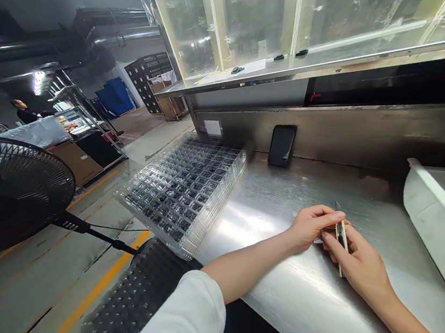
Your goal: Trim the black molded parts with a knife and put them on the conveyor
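Note:
Over the metal bench (303, 297), my hands meet at a narrow, upright object with pale edges and a dark middle (341, 238). A thin pointed tip sticks up at its top; its exact kind is not clear. My left hand (313, 225) is closed, with fingers pinching near the object's upper end. From the right, my right hand (362, 263) grips its middle between thumb and fingers. Part of the object is hidden by the fingers. A small whitish bit shows below the left fingers. Left of my hands lies a stack of clear plastic trays (193, 191) with dark small parts in the pockets.
A black phone (282, 145) leans against the bench's back wall. To the right stands a white bin (444, 225). A shelf (315, 66) holding small dark items crosses above. A black fan (14, 186) stands at left; a person (27, 110) is far behind it.

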